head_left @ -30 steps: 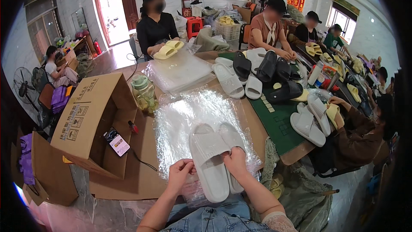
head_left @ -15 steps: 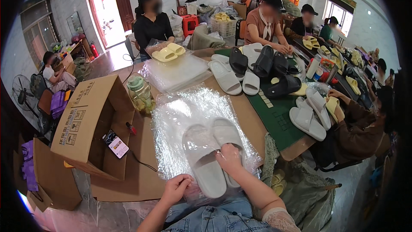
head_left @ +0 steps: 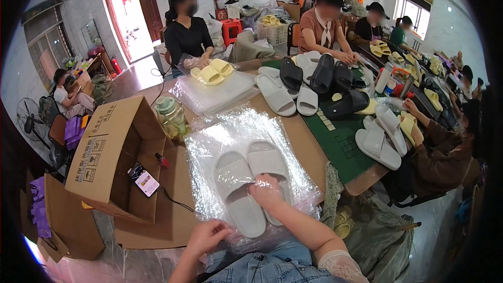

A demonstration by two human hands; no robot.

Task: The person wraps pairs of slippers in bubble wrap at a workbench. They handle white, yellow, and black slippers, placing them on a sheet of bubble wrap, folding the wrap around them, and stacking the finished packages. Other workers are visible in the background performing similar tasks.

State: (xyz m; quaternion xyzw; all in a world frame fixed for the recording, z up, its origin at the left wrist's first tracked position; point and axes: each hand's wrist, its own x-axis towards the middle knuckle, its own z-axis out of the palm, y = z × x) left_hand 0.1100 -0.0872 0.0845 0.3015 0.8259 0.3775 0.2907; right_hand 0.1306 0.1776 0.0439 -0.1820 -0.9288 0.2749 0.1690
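You're prob mid-bagging the grey slippers (head_left: 233, 173) on the counter's (head_left: 175, 228) clear plastic stack (head_left: 207, 149), L hand (head_left: 208, 235) loosely spread, R hand (head_left: 266, 192) at inner edges, grip can't tell; next likely needs plastic drawn over

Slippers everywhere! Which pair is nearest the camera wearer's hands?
The grey pair lying side by side on the shiny clear plastic, with the right hand over it. The other grey slippers lie farther away, near black slippers.

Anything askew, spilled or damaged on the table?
No spill or damage shows. The black slippers and pale slippers on and beside the green mat look jumbled, pointing different ways, whereas the grey pair at the right hand lies side by side.
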